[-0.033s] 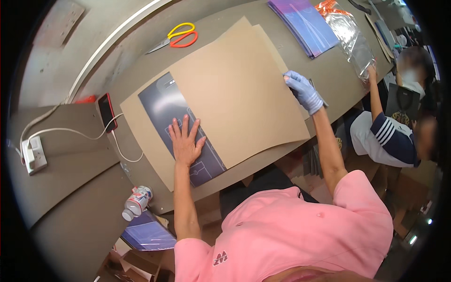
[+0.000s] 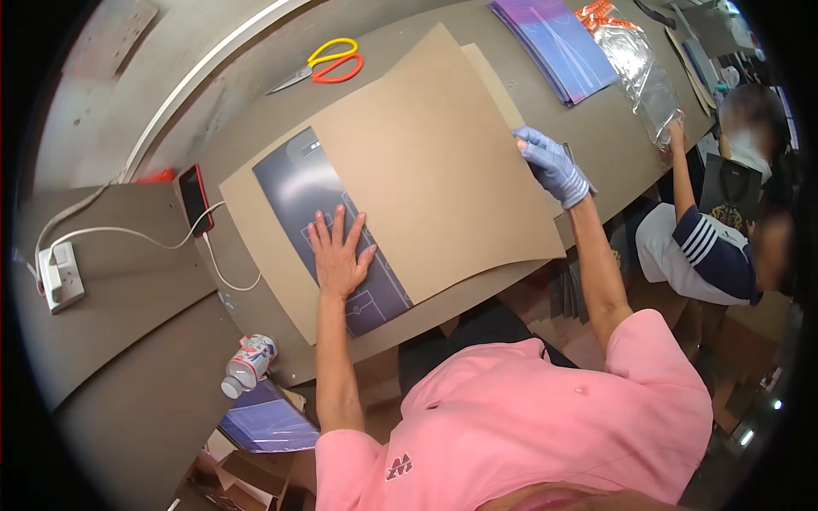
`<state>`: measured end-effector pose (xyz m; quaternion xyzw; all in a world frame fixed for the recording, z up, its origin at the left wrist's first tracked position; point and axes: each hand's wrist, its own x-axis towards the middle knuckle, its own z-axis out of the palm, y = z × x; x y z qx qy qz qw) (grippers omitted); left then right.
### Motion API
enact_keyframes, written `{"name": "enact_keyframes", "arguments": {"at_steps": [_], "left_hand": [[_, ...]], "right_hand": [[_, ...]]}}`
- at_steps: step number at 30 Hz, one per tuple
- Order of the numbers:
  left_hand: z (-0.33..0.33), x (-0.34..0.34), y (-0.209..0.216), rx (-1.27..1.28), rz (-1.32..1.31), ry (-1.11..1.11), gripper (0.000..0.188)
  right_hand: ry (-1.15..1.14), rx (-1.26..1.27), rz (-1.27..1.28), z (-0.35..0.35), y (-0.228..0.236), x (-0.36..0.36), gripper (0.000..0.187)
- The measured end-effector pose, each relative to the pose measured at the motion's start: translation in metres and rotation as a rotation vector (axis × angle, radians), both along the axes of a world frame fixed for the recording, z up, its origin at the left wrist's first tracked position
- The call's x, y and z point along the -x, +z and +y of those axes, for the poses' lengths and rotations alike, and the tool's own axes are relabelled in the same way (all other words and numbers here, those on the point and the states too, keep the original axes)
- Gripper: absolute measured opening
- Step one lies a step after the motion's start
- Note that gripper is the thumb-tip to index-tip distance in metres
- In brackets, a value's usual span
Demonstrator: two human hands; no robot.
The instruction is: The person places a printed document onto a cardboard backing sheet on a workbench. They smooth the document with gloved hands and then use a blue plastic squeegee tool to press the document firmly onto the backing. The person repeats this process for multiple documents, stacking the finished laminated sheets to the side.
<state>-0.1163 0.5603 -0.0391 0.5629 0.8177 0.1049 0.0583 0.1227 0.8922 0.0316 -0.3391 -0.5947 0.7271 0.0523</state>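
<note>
My bare left hand (image 2: 342,260) lies flat, fingers spread, on a glossy dark printed sheet (image 2: 294,183) with thin line drawings. Part of that sheet is hidden under a large brown paper sheet (image 2: 434,162). More brown paper (image 2: 264,247) lies beneath the dark sheet, sticking out at its left. My right hand (image 2: 555,170), in a pale blue glove, is closed on the right edge of the upper brown sheet. That sheet's near right corner curls up a little. Something dark shows under the gloved fingers; I cannot make out what it is.
Scissors (image 2: 336,64) with yellow and red handles lie beyond the paper. A charging phone (image 2: 194,200) and a bottle (image 2: 250,364) are at the left. Purple-blue printed sheets (image 2: 558,47) and clear plastic bags (image 2: 635,72) lie far right, where another person's hand (image 2: 676,132) touches the bags.
Both hands keep their places on the sheets. The whole view has shifted very slightly.
</note>
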Motion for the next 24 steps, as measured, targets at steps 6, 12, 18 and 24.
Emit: {"name": "enact_keyframes", "arguments": {"at_steps": [6, 12, 18, 24], "left_hand": [[0.0, 0.001, 0.001, -0.026, -0.024, 0.003, 0.064], [-0.004, 0.006, -0.004, -0.079, -0.14, 0.045, 0.061], [-0.008, 0.01, -0.014, -0.287, -0.261, 0.089, 0.059], [-0.004, 0.004, -0.003, -0.119, -0.049, 0.019, 0.063]], "right_hand": [[0.332, -0.785, 0.1, -0.075, 0.006, 0.076, 0.093], [0.38, -1.273, -0.19, -0.151, -0.01, 0.132, 0.083], [0.424, -1.448, -0.373, -0.172, -0.048, 0.147, 0.074], [0.373, -1.499, -0.354, -0.173, -0.065, 0.152, 0.063]]}}
